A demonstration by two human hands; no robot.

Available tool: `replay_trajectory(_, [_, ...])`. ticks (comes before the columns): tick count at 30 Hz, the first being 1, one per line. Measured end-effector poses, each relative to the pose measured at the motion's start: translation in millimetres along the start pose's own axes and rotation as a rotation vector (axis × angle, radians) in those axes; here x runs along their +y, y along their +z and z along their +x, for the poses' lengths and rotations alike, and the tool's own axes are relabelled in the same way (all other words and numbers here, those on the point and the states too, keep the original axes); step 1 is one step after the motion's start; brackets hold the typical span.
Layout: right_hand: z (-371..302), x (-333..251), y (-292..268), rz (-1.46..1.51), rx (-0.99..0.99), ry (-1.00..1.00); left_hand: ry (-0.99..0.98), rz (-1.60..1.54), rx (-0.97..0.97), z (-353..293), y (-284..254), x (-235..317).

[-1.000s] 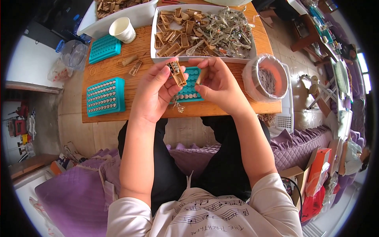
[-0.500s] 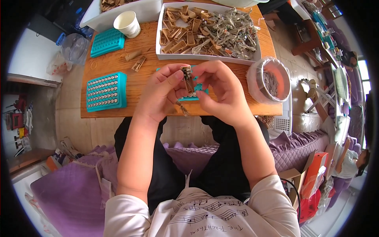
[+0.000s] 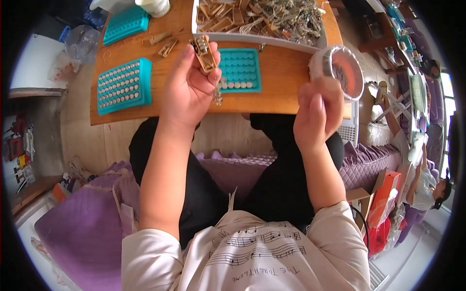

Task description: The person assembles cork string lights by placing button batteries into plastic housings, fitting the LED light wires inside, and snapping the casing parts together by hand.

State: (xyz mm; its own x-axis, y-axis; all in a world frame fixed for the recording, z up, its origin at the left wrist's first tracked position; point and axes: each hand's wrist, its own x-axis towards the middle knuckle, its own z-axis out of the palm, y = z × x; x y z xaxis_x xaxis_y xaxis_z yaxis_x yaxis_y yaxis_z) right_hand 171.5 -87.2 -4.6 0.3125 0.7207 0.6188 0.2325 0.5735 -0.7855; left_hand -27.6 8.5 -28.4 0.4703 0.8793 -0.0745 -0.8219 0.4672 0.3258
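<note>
My left hand [image 3: 188, 92] grips a small tan open case [image 3: 208, 62] between thumb and fingers. Silvery round button cells fill its upper part, and a clear-coated wire bundle [image 3: 218, 99] dangles below the hand. My right hand [image 3: 318, 114] is closed in a pinch in front of the lined bin [image 3: 356, 75]; whatever its fingers hold, if anything, cannot be made out. Between the hands lies a teal tray [image 3: 242, 63] with silver button cells along its near row. Another teal tray [image 3: 144, 87], at the left, carries several full rows of cells.
Behind the hands, a white box [image 3: 291, 44] contains tan cases and tangled wires. At the far left are a teal tray [image 3: 127, 25], a white cup [image 3: 158, 7] and a loose tan case [image 3: 167, 48]. The wooden table's [image 3: 281, 104] front edge runs before my knees.
My hands have parted. The left has lifted the case up and leftward; the right has moved right to the bin. The middle tray is uncovered, and the view has shifted.
</note>
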Motion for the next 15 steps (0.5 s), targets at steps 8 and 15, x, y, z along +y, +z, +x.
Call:
replay_trajectory(8, [-139.9, 50.9, 27.3, -0.226, -1.143, 0.349, 0.084, 0.102, -0.125, -31.5, -9.1, 43.4])
replay_trajectory(15, [-275.0, 214.4, 34.9, -0.575, -1.657, 0.874, 0.055, 0.107, -0.375, -47.3, -2.9, 76.7])
